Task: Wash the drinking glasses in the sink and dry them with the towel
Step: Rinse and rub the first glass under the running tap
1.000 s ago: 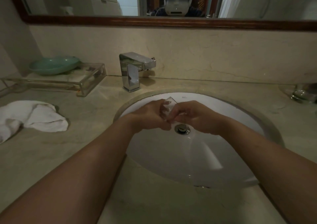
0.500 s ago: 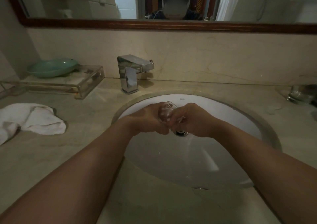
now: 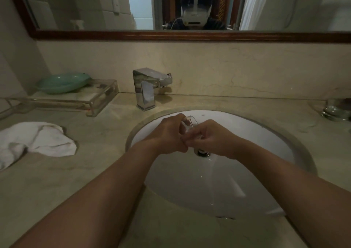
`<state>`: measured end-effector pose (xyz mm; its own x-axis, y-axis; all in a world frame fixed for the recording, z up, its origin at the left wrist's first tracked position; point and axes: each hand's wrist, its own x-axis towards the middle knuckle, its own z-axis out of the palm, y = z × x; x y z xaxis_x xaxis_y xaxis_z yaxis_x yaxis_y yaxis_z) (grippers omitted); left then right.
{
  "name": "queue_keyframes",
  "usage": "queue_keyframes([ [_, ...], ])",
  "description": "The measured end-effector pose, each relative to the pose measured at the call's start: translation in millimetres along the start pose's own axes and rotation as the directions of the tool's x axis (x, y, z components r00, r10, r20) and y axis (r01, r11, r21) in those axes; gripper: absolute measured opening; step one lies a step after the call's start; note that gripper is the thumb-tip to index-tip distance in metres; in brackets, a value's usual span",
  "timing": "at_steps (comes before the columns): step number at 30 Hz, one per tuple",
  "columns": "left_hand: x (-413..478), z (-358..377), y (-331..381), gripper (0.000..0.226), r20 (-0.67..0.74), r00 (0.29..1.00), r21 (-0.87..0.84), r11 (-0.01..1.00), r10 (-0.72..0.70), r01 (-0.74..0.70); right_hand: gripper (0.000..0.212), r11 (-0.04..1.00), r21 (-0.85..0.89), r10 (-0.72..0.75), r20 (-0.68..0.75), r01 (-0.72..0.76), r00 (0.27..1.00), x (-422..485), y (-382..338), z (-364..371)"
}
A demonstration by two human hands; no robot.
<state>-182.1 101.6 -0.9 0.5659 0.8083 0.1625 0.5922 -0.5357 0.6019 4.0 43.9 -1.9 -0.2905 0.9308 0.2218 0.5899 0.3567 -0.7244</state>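
Your one head view looks forward and down, close over the sink [image 3: 256, 130], mirror [image 3: 85, 4] well beyond your fingers [image 3: 192, 138].

Clear drinking glass [image 3: 187, 125]: tilted, gripped between left hand [image 3: 167, 135] and right hand [image 3: 212, 137], over white sink [image 3: 256, 132]. White towel [image 3: 38, 139]: crumpled, well left of left hand. Second glass [image 3: 335, 111]: well right of right hand.

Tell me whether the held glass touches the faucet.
Apart. In the head view, bare counter and sink rim lie plainly between the glass and the faucet.
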Motion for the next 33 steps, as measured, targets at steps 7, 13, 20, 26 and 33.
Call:
queue_keyframes([
  [7,-1.1,-1.9,-7.9,0.073,0.063,0.997,-0.091,0.995,0.039,-0.033,0.023,0.992,-0.114,-0.046,0.051,0.051,0.998,-2.8,-5.8,-0.9],
  [13,-1.1,-2.7,-6.0,0.069,0.056,0.997,-0.161,0.986,0.047,-0.037,0.029,0.979,-0.188,-0.089,-0.035,0.081,0.995,-5.1,-2.4,-7.1],
  [20,-2.0,2.0,-2.0,0.080,0.090,0.995,-0.042,0.998,0.053,-0.049,0.024,0.999,0.040,0.019,0.063,-0.022,0.998,-0.7,-1.7,-2.6],
  [26,-2.9,-2.7,-2.6,0.077,0.183,0.983,-0.267,0.962,-0.012,0.062,0.030,0.999,0.051,0.008,0.098,-0.013,0.995,-6.4,0.4,-12.3],
  [33,-6.7,-4.1,-0.9,0.058,0.109,0.992,-0.196,0.977,-0.062,0.083,0.049,0.942,-0.299,-0.133,0.085,0.152,0.988,-1.9,1.2,-4.2],
])
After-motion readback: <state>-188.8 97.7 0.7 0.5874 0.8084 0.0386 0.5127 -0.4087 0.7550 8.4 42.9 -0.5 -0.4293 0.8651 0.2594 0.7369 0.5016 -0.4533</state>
